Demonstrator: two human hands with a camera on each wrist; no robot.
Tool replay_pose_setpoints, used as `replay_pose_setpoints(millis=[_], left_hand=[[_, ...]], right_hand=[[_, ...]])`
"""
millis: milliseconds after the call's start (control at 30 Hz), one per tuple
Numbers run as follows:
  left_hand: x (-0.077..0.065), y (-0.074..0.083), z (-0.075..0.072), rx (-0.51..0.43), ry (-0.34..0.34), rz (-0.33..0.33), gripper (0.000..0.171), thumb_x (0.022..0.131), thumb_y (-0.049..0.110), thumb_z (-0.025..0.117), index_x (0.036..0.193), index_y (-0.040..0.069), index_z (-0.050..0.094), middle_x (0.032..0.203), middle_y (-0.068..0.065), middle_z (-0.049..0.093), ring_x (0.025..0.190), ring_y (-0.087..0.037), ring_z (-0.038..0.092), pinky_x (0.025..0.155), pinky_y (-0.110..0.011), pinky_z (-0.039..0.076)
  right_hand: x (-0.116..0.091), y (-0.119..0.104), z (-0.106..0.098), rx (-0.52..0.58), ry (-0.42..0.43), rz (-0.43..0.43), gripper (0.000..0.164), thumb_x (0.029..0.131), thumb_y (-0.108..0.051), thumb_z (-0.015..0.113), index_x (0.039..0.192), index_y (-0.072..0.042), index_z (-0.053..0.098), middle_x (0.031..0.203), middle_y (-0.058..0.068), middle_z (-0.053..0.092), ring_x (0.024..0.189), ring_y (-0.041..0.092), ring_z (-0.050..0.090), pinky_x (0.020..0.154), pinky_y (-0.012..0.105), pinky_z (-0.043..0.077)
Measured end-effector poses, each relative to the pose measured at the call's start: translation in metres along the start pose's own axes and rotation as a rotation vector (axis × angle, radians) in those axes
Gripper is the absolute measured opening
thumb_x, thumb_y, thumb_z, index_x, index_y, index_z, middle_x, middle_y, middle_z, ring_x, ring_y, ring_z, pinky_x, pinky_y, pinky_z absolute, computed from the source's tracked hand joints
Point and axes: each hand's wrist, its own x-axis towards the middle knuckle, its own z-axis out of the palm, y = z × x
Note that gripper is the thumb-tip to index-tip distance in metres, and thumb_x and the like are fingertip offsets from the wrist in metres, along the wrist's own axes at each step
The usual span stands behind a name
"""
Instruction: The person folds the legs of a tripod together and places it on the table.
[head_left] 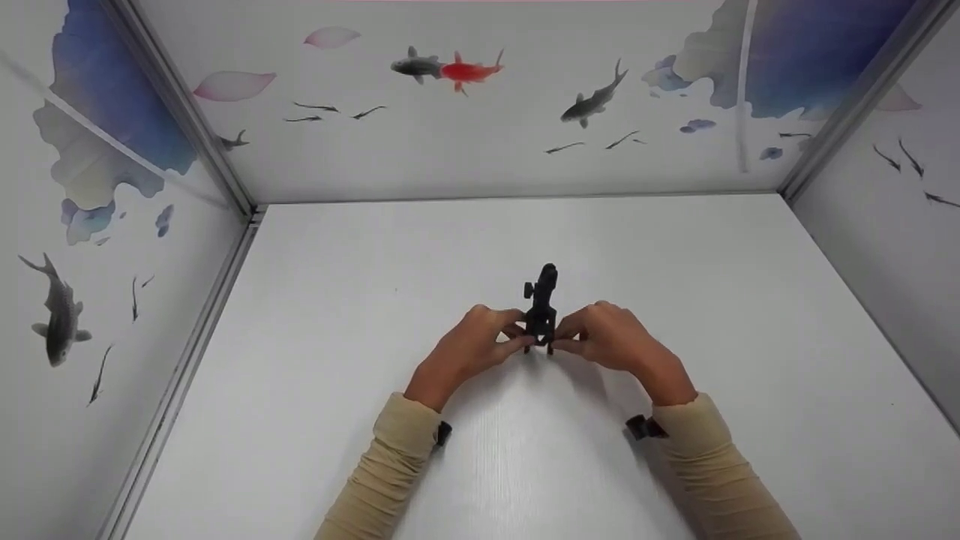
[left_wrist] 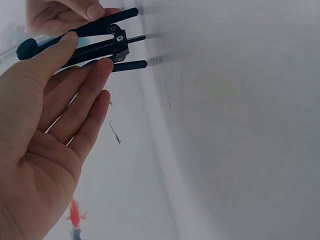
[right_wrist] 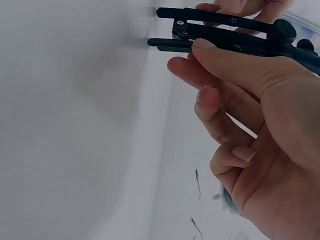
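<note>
A small black tripod [head_left: 542, 300] stands upright on the white table, its feet at the tabletop and a knob jutting from its upper left side. My left hand [head_left: 472, 341] pinches one leg between thumb and fingers. From the other side, my right hand [head_left: 619, 337] pinches another leg with thumb and index finger. In the left wrist view the tripod's legs [left_wrist: 131, 65] are partly spread, with a hinged brace joining them in the middle. The right wrist view has the round knob [right_wrist: 284, 31] near the top of the legs; the right hand's other fingers curl loosely below.
The white table [head_left: 337, 300] surrounds the hands. White panels with painted fish [head_left: 469, 71] enclose it at the back and both sides, joined by metal corner posts [head_left: 187, 105]. A dark wrist camera [head_left: 645, 427] sits at the right cuff.
</note>
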Motion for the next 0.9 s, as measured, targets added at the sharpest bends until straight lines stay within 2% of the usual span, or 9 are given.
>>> replay_pose_setpoints(millis=[233,467,567,900], left_hand=[[0.0001,0.0037,0.0013,0.012,0.004,0.001,0.019,0.104,0.018,0.075,0.120,0.007,0.078,0.104,-0.005,0.085,0.102,-0.020,0.082,0.098,-0.044,0.060],[-0.0008,0.0027,0.0013,-0.007,-0.009,0.003,0.020,0.104,0.018,0.075,0.119,0.005,0.078,0.105,-0.008,0.085,0.103,-0.019,0.082,0.097,-0.040,0.062],[-0.0010,0.0030,0.0008,-0.012,-0.014,0.010,0.021,0.104,0.018,0.075,0.121,0.007,0.080,0.104,-0.006,0.085,0.103,-0.017,0.082,0.097,-0.038,0.062],[-0.0013,0.0021,0.0008,-0.017,-0.016,0.024,0.020,0.105,0.019,0.074,0.122,0.014,0.083,0.107,-0.001,0.085,0.101,-0.012,0.081,0.091,-0.033,0.062]], right_hand=[[0.0007,-0.0009,0.0013,-0.071,0.044,-0.015,0.006,0.094,-0.027,0.087,0.099,-0.026,0.090,0.086,-0.016,0.082,0.070,0.001,0.062,0.062,0.027,0.049],[0.0006,0.0013,0.0047,-0.112,0.095,-0.051,0.006,0.092,-0.028,0.089,0.098,-0.027,0.090,0.083,-0.014,0.082,0.067,0.001,0.062,0.059,0.025,0.048],[0.0016,0.0035,0.0072,-0.121,0.116,-0.084,0.008,0.091,-0.028,0.089,0.098,-0.027,0.090,0.084,-0.013,0.083,0.067,0.001,0.063,0.060,0.024,0.048],[0.0022,0.0043,0.0096,-0.085,0.117,-0.103,0.009,0.090,-0.023,0.090,0.100,-0.023,0.090,0.086,-0.009,0.084,0.071,0.003,0.067,0.062,0.025,0.051]])
